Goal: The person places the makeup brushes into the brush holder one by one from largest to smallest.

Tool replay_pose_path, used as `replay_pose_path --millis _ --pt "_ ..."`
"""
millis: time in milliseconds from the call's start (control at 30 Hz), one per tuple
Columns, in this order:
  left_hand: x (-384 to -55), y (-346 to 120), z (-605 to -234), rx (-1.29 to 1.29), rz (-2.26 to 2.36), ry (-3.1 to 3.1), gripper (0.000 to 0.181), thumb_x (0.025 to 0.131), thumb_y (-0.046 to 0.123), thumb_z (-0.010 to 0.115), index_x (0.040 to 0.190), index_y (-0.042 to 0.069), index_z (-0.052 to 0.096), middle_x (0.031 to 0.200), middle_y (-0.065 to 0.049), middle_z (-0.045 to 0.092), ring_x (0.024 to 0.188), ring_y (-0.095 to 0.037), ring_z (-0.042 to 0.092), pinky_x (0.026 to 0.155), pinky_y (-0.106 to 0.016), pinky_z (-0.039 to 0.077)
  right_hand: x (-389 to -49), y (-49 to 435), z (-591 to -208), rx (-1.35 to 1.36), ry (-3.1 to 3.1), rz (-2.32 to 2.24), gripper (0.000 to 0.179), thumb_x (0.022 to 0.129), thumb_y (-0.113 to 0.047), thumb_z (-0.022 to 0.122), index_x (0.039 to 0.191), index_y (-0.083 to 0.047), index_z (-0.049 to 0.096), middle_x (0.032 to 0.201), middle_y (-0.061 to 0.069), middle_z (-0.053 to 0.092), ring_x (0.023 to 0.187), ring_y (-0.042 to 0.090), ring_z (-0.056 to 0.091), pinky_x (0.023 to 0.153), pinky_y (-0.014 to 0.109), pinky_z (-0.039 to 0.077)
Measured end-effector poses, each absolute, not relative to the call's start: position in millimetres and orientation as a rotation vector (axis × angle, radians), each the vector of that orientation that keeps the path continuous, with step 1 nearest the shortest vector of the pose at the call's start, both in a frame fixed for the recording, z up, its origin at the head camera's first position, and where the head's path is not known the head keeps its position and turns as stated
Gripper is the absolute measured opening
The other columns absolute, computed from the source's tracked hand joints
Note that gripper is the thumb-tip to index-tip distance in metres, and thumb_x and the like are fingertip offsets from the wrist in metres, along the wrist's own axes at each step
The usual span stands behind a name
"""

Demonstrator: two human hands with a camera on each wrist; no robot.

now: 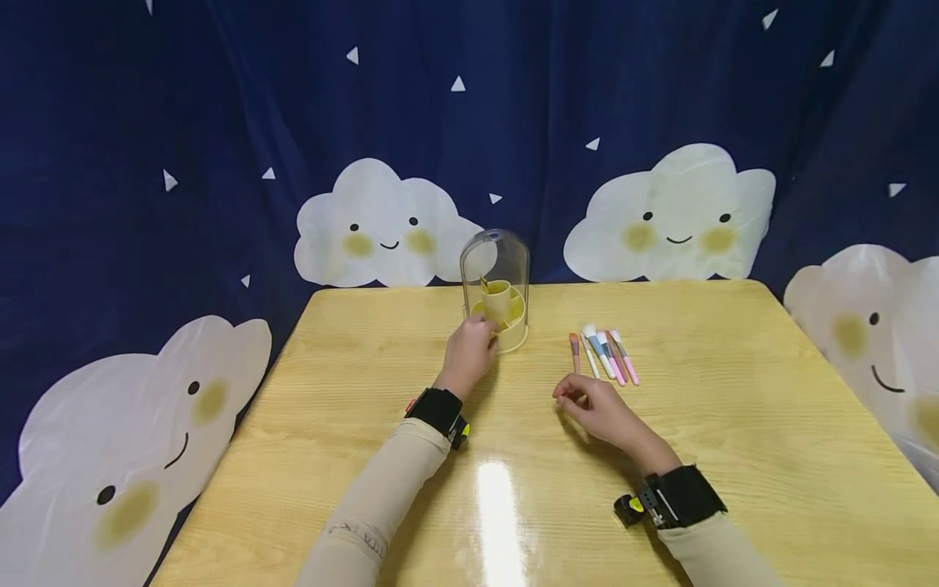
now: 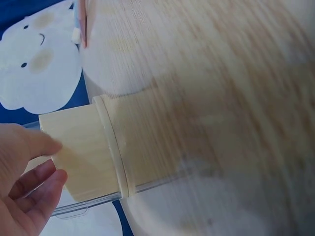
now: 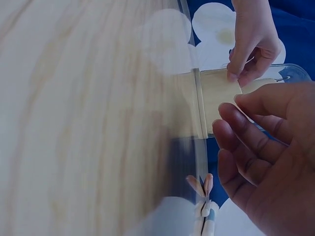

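A cream two-tier makeup brush holder [image 1: 496, 303] stands at the back middle of the table, with a clear dome cover [image 1: 477, 253] around its back. A slim dark-and-gold item [image 1: 484, 284] sticks up from its inner cup. My left hand [image 1: 469, 350] is at the front of the holder; its fingertips [image 2: 58, 146] are right at the rim, spread apart, with nothing seen between them. Loosely curled, my right hand [image 1: 597, 408] hovers over the table to the right and holds nothing. Just beyond it lie several makeup brushes [image 1: 605, 356] with pink, white and brown handles.
The wooden table [image 1: 352, 367] is glossy and reflects light near the front. Behind it hangs a dark blue curtain [image 1: 411, 98] with smiling white clouds. Each wrist wears a black band with a small camera.
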State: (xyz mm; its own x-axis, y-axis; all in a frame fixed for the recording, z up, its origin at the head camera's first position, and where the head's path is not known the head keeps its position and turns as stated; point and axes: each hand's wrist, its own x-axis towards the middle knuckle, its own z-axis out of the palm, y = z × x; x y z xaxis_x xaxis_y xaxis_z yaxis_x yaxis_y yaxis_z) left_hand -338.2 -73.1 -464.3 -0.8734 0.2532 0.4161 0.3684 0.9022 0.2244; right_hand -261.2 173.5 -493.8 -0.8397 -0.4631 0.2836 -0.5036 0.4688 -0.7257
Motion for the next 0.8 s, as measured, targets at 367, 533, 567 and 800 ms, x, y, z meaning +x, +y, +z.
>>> replay_pose_path --millis 367,533,567,800 --pt "-333.3 -74.0 -472.7 -0.388 -0.523 -2.618 0.02 0.09 0.027 0.079 0.092 0.007 0.076 0.089 -0.008 0.067 0.083 -0.025 0.069 0.073 -0.038 0.058 -253.6 173.3 -496.4 0.888 -2.683 1.329 0.005 0.098 -0.003 0.064 0.099 0.0 0.067 0.088 0.007 0.068 0.078 0.009 0.06 0.063 0.024 0.051" --pt "-331.5 -74.3 -474.3 -0.362 -0.51 -2.598 0.021 0.089 0.027 0.079 0.091 0.007 0.077 0.088 -0.008 0.067 0.083 -0.024 0.069 0.073 -0.036 0.059 -252.3 173.0 -497.1 0.89 -2.681 1.327 0.005 0.098 -0.003 0.064 0.099 0.001 0.067 0.087 0.009 0.068 0.078 0.009 0.06 0.062 0.024 0.051" --pt "-331.8 -74.4 -474.3 -0.357 -0.497 -2.598 0.02 0.09 0.028 0.079 0.092 0.007 0.077 0.089 -0.008 0.067 0.084 -0.024 0.069 0.073 -0.036 0.059 -252.4 172.9 -497.0 0.893 -2.676 1.327 0.005 0.098 -0.003 0.065 0.099 0.001 0.067 0.087 0.009 0.068 0.078 0.009 0.061 0.062 0.024 0.051" --pt "-335.3 -74.9 -473.2 -0.341 -0.416 -2.608 0.02 0.092 0.03 0.076 0.091 0.011 0.078 0.087 -0.005 0.065 0.084 -0.02 0.066 0.069 -0.034 0.059 -253.9 173.0 -496.3 0.911 -2.654 1.321 0.003 0.097 -0.002 0.065 0.099 0.0 0.067 0.088 0.008 0.069 0.078 0.008 0.061 0.062 0.024 0.051"
